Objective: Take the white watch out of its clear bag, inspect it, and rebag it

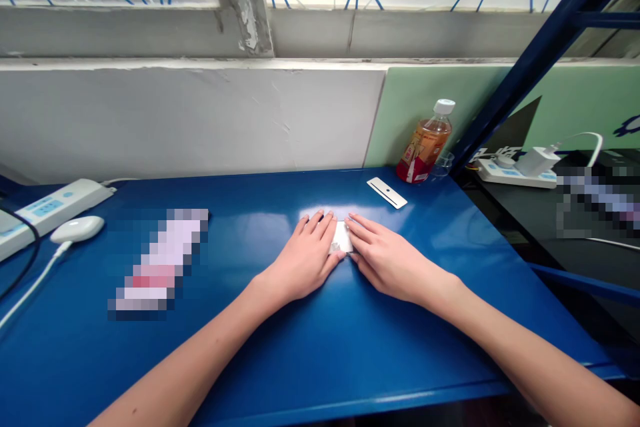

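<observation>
Head view: taking the small white piece (343, 238) as the clock's centre, the left hand (311, 255) lies at nine o'clock and the right hand (383, 252) at three. The piece rests between them on the blue bench (345, 330), partly covered by both hands. Their fingers are stretched out and low, not clenched; whether they pinch the piece or merely press its edges, I cannot tell, as it is small and half hidden.

The bench looks glossy, so uneven pressure could make the piece skid or turn. If it is thin, as it seems, pushing inward from both sides could buckle or crease it, and covering fingers could hide a crooked edge.

Between one and two o'clock lies a flat white strip (387, 193), with a bottle (424, 147) beyond it; a careless sweep of the right hand that way could shift the strip or topple the bottle. Towards nine o'clock, well apart, a white cable (37, 283) could snag the left forearm if it swung wide.
</observation>
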Demonstrator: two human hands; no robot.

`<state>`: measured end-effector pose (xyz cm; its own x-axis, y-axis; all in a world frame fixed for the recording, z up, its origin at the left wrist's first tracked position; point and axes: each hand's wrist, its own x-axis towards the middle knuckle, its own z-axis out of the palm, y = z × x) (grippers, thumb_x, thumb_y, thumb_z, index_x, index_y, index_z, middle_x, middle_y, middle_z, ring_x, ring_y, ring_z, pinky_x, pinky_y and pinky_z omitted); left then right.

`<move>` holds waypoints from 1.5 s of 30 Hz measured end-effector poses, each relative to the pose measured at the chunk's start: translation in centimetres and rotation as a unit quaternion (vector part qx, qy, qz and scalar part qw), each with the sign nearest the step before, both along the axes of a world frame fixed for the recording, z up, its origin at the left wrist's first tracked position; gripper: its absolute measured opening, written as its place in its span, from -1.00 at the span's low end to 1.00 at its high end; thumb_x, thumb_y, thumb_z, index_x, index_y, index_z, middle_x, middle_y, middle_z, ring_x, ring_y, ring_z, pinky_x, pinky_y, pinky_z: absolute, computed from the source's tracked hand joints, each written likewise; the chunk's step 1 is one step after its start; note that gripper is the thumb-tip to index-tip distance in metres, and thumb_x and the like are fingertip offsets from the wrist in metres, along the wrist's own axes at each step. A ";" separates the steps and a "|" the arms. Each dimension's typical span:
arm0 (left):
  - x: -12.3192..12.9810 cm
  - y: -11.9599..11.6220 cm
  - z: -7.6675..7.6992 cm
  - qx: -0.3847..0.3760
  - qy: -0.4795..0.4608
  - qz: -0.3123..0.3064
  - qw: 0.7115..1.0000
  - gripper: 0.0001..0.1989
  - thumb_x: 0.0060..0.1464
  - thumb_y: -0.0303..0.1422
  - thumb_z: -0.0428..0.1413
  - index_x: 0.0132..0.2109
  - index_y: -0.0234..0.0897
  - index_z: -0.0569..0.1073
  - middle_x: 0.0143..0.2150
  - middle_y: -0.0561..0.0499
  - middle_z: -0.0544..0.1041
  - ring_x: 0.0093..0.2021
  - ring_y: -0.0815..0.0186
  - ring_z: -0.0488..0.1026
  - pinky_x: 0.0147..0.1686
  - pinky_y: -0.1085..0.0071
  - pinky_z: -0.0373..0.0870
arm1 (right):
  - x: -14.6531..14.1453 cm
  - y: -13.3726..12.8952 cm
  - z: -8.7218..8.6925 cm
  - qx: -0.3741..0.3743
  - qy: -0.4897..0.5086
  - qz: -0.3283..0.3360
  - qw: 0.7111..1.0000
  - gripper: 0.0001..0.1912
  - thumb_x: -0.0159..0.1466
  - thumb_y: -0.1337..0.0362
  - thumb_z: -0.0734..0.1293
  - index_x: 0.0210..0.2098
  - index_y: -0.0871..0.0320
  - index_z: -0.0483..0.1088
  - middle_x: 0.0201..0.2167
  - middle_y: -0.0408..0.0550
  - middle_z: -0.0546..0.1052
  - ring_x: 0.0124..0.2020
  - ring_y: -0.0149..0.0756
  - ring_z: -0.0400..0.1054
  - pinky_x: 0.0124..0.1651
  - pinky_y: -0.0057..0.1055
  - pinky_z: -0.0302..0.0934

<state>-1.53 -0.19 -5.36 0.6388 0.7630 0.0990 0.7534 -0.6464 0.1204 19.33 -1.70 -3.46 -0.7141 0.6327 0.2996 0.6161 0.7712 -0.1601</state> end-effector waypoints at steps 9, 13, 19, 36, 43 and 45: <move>-0.3 0.2 0.0 -0.010 -0.025 -0.009 1.000 -0.36 0.34 -0.05 -0.15 0.35 -0.45 0.12 0.38 -0.33 0.14 0.39 -0.05 0.03 0.30 0.01 -0.01 | 1.7 2.3 -0.6 -0.049 0.074 -0.042 0.995 -0.68 0.31 0.41 0.19 -0.01 0.26 0.48 0.11 0.19 0.48 0.25 0.06 0.24 0.21 0.04 0.24; -0.4 0.4 0.0 -0.013 -0.014 -0.010 1.000 -0.37 0.35 -0.07 -0.16 0.36 -0.46 0.11 0.39 -0.33 0.13 0.40 -0.05 0.02 0.31 0.04 -0.03 | 3.0 3.6 -1.6 -0.025 0.087 -0.061 0.994 -0.59 0.29 0.48 0.17 0.09 0.24 0.42 0.13 0.17 0.47 0.21 0.00 0.28 0.21 0.03 0.24; -0.4 0.4 0.4 -0.023 -0.051 -0.038 0.998 -0.42 0.37 -0.10 -0.18 0.36 -0.39 0.10 0.38 -0.29 0.17 0.40 0.02 0.03 0.30 0.06 0.03 | 3.5 4.4 -2.1 -0.030 0.119 -0.014 0.992 -0.58 0.28 0.50 0.19 0.08 0.20 0.44 0.03 0.09 0.54 0.10 -0.09 0.37 0.14 -0.07 0.31; -1.4 0.6 2.0 -0.041 -0.139 -0.019 0.989 -0.48 0.36 -0.28 -0.20 0.39 -0.34 0.05 0.41 -0.21 0.11 0.41 0.11 0.01 0.32 0.06 0.06 | 4.7 4.5 0.0 -0.001 0.125 0.023 0.992 -0.75 0.39 0.26 0.23 -0.11 0.03 0.56 -0.22 0.01 0.59 -0.22 -0.22 0.43 -0.13 -0.24 0.35; -1.3 1.0 2.4 0.006 -0.266 0.067 0.962 -0.55 0.36 -0.29 -0.25 0.23 -0.35 0.30 0.23 -0.19 0.39 0.24 0.11 0.31 0.22 0.08 0.26 | 4.1 3.7 1.1 -0.080 0.265 0.056 0.959 -0.83 0.33 0.24 0.32 -0.19 0.02 0.58 -0.23 -0.03 0.60 -0.20 -0.23 0.48 -0.11 -0.23 0.39; -1.4 1.1 2.5 0.009 -0.285 0.079 0.955 -0.56 0.35 -0.28 -0.24 0.19 -0.34 0.35 0.18 -0.18 0.43 0.21 0.12 0.36 0.19 0.10 0.29 | 3.8 3.3 1.5 -0.115 0.307 0.041 0.944 -0.86 0.30 0.22 0.37 -0.22 0.03 0.59 -0.27 -0.05 0.61 -0.28 -0.25 0.49 -0.18 -0.27 0.41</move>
